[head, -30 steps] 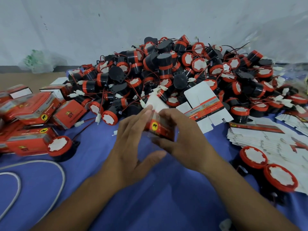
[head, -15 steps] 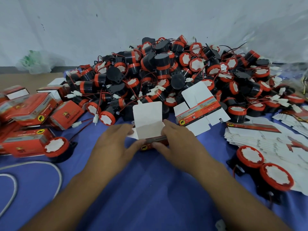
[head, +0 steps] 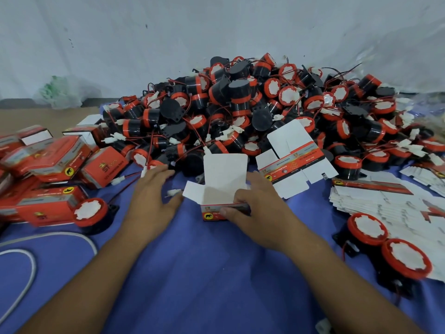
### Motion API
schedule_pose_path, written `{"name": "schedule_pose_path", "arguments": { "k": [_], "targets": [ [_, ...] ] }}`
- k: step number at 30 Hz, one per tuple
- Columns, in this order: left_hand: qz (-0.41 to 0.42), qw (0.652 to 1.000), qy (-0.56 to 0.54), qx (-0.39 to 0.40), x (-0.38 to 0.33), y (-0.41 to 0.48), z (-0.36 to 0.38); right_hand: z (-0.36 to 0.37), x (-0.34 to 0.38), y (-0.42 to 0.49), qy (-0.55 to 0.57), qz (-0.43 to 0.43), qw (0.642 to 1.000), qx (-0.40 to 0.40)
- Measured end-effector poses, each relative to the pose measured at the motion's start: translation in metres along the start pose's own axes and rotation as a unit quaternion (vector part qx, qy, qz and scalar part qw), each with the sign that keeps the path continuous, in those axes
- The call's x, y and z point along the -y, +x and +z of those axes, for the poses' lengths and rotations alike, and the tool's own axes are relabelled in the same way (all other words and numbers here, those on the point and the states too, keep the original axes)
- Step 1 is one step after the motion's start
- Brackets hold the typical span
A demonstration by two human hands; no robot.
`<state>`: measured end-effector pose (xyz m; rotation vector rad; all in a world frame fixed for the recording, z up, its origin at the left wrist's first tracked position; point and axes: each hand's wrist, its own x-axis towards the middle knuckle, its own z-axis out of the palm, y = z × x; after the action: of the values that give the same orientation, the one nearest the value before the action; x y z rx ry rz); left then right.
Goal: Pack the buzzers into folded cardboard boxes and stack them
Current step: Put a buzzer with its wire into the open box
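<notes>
White cable [head: 55, 234] on blue cloth [head: 204, 273], green bag [head: 60, 92]

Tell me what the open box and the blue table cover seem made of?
The open box looks like thin cardboard: matte white inside, printed red outside, with creased flaps. The blue cover is probably cloth: matte and softly wrinkled.

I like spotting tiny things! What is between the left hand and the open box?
In the head view, a small white connector lies on the blue cloth between the left hand and the side flap of the open box.
</notes>
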<state>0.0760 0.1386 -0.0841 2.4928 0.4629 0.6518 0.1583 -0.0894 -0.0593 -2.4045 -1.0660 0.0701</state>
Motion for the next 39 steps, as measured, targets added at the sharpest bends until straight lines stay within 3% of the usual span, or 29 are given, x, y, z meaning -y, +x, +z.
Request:
{"name": "schedule_pose_path", "arguments": {
  "k": [5,8,10,14,18,20,23,26,28,30,34,37,39],
  "targets": [
    [0.017,0.996,0.019,-0.088,0.006,0.009,-0.002,-0.006,0.002,0.0,-0.021,-0.018,1.0,0.0],
    [-0.019,0.999,0.045,0.011,0.017,0.019,0.0,-0.005,0.005,-0.002,-0.011,-0.033,0.999,0.001],
    [-0.026,0.998,0.054,0.025,0.021,0.022,0.004,-0.004,0.006,-0.003,-0.005,-0.039,0.999,0.007],
    [-0.002,0.996,0.015,-0.093,0.018,0.023,0.006,-0.001,0.006,-0.004,-0.001,-0.048,0.999,0.022],
    [-0.02,0.989,-0.002,-0.145,0.018,0.025,0.007,0.0,0.004,-0.003,-0.001,-0.058,0.998,0.02],
    [-0.032,0.981,-0.068,-0.178,0.017,0.025,0.003,0.0,0.004,-0.004,0.0,-0.055,0.998,0.017],
    [-0.054,0.935,-0.247,-0.25,0.007,0.024,-0.011,0.0,0.004,-0.004,0.004,-0.053,0.999,0.012],
    [-0.093,0.856,-0.391,-0.326,-0.004,0.024,-0.032,-0.001,0.004,-0.003,-0.006,-0.05,0.999,0.008],
    [-0.13,0.796,-0.515,-0.289,-0.005,0.025,-0.047,-0.002,0.004,-0.004,-0.013,-0.049,0.999,0.011],
    [-0.152,0.782,-0.572,-0.194,-0.013,0.022,-0.056,-0.001,0.005,-0.004,-0.011,-0.051,0.999,0.014],
    [-0.05,0.804,-0.583,-0.102,-0.055,-0.005,-0.056,-0.002,0.006,-0.006,-0.022,-0.055,0.998,0.016],
    [0.028,0.812,-0.582,0.047,-0.064,-0.018,-0.052,-0.003,0.005,-0.006,-0.027,-0.052,0.998,0.015],
    [0.082,0.863,-0.489,0.091,-0.059,-0.021,-0.046,-0.003,0.004,-0.005,-0.029,-0.061,0.998,0.007]
  ]
}}
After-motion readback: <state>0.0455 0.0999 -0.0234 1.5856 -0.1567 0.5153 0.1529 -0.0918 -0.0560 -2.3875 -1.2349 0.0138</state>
